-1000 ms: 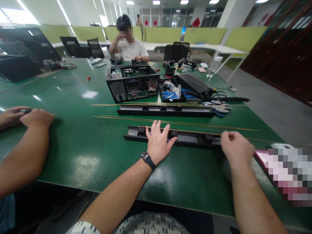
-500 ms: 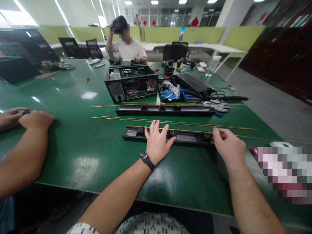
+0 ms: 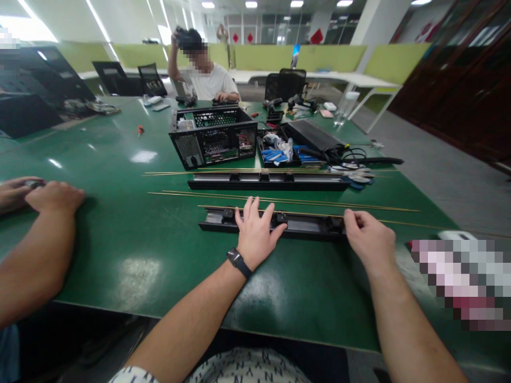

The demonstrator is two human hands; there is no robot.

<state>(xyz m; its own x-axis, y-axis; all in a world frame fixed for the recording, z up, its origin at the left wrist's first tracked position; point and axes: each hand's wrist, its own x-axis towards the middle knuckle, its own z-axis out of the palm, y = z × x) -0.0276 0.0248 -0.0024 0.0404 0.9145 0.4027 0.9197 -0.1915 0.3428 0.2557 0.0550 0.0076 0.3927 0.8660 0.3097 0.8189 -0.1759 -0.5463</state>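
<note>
My left hand, a watch on its wrist, lies with fingers spread across a black channel rail. Inside the rail sit small black blocks; one block is left of the hand and another block near the rail's right end. Thumb and fingers of my right hand pinch a thin brass rod at that end. The rod runs along the rail's far edge, passing behind my left fingers, and its tip pokes out slightly past the rail's left end.
Beyond lie loose brass rods and a second black rail. Farther back stand an open computer case and a tray with gloves. At left rest another person's hands; someone in a white shirt sits opposite.
The brass rod has slid left along the rail, so its tip now reaches past the left end. My right hand has shifted slightly left with it; my left hand stays put.
</note>
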